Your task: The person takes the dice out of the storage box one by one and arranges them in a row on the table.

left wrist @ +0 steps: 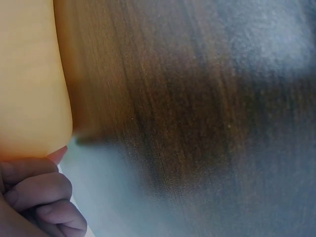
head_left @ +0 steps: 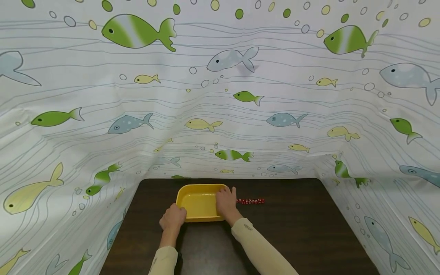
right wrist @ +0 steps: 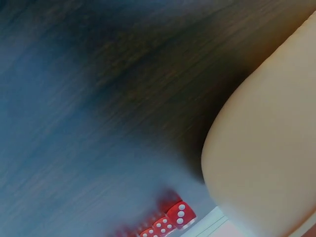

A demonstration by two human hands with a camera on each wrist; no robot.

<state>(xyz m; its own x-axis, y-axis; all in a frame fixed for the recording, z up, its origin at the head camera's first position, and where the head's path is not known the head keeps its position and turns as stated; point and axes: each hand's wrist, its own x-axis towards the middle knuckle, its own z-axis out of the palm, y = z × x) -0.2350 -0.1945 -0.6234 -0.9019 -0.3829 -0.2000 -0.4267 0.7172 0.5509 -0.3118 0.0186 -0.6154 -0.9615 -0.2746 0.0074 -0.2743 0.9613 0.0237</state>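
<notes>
A shallow yellow plastic tray (head_left: 201, 219) with rounded corners lies on the dark table, its inside bare. At its near left corner my left hand (head_left: 173, 217) grips the rim; the left wrist view shows that hand's curled fingers (left wrist: 42, 190) against the tray wall (left wrist: 32, 89). My right hand (head_left: 225, 201) holds the right side of the tray, over the rim. Just right of that hand runs a straight row of small red dice (head_left: 252, 201) with white dots. In the right wrist view the end die (right wrist: 181, 215) sits close to the tray's outer wall (right wrist: 266, 143).
The dark wood-grain table (head_left: 292, 236) has its far edge just behind the tray. A white fish-print curtain (head_left: 192, 95) hangs behind and along both sides of the table.
</notes>
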